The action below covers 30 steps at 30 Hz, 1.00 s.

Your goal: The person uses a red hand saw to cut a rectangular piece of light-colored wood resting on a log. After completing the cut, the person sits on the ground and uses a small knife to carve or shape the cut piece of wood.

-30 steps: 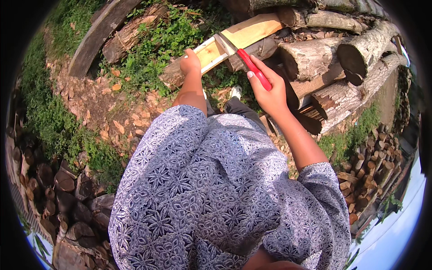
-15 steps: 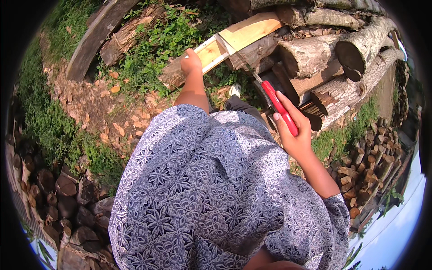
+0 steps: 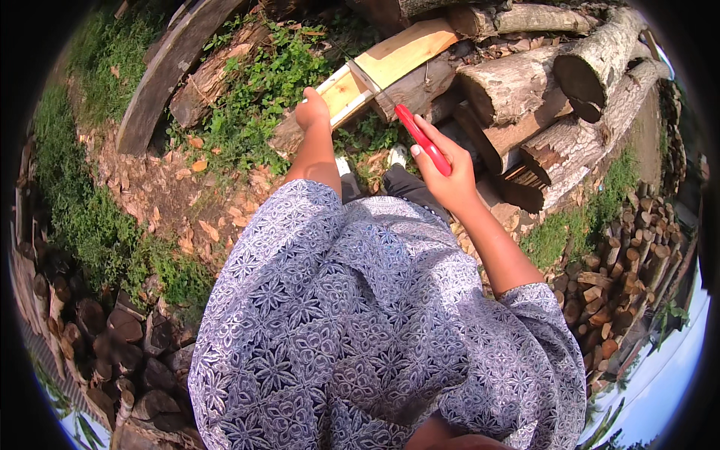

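Observation:
A pale wooden piece (image 3: 342, 91) with raised side strips, like a shallow trough, rests on a log (image 3: 417, 84). My left hand (image 3: 313, 110) is closed around its left end, thumb on top. In my right hand (image 3: 452, 174) is the red handle (image 3: 424, 139) of a handsaw. The saw's thin blade (image 3: 366, 77) lies across the wood, where the trough-like part meets a flat, smooth board (image 3: 409, 51) stretching up to the right. I cannot tell whether that board and the trough are one piece. How deep the teeth sit is too small to see.
Thick cut logs (image 3: 510, 90) are piled to the right of the work. Green weeds (image 3: 262, 75) and a curved plank (image 3: 161, 75) lie to the left. Stacked firewood (image 3: 630, 262) stands at the right, with more at the lower left (image 3: 142, 360). My shoes (image 3: 397, 155) show below the wood.
My right hand has pushed the saw forward and to the left, so its handle is now closer to the wood and more blade reaches past the far side. My left hand keeps its hold.

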### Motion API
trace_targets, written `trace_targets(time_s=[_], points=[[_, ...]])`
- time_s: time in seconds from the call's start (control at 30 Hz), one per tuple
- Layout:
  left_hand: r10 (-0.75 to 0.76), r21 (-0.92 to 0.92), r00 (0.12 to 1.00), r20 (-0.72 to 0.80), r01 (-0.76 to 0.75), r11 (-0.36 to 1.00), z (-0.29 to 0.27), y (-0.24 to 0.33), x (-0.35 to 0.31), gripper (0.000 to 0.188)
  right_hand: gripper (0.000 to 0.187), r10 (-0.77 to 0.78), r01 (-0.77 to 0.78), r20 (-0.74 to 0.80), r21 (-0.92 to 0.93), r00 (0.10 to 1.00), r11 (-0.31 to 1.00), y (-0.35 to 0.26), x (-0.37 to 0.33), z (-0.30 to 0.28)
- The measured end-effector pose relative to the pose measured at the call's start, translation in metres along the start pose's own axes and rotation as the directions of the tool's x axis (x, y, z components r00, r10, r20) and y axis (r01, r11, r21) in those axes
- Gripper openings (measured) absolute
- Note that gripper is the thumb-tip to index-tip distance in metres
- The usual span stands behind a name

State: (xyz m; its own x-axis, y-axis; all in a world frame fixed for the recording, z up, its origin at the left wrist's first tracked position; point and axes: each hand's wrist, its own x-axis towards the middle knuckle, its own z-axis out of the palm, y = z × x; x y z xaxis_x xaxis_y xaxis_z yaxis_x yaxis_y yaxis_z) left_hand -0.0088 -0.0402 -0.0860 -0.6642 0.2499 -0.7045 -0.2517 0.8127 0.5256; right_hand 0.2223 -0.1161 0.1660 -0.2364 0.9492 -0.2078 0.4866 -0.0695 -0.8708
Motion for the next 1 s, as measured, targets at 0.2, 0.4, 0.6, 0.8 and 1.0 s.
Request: trace_targets(time_s=[0.2, 0.4, 0.6, 0.8, 1.0], points=[[0.048, -0.004, 0.998, -0.048, -0.048, 0.999, 0.004, 0.007, 0.018, 0.074, 0.051, -0.033, 0.033, -0.009, 0.077, 0.999, 0.996, 0.017, 0.001, 0.006], [0.061, -0.005, 0.995, -0.074, -0.061, 0.998, 0.003, 0.012, 0.002, 0.074, 0.054, 0.018, -0.019, 0.029, 0.055, 0.999, 0.998, 0.055, -0.021, 0.004], [0.052, 0.017, 0.999, 0.008, -0.052, 0.998, 0.003, 0.011, 0.008, 0.071, 0.051, -0.014, 0.014, 0.021, 0.021, 1.000, 1.000, 0.038, -0.012, -0.006], [0.053, -0.032, 0.998, -0.016, -0.053, 0.998, 0.006, 0.007, 0.011, 0.073, 0.042, -0.017, 0.020, -0.112, 0.025, 0.994, 0.999, -0.024, 0.021, 0.013], [0.033, -0.035, 0.999, 0.006, -0.033, 0.999, 0.005, 0.007, 0.011, 0.073, 0.053, -0.113, 0.106, -0.046, -0.124, 0.993, 0.987, 0.065, -0.024, 0.005]])
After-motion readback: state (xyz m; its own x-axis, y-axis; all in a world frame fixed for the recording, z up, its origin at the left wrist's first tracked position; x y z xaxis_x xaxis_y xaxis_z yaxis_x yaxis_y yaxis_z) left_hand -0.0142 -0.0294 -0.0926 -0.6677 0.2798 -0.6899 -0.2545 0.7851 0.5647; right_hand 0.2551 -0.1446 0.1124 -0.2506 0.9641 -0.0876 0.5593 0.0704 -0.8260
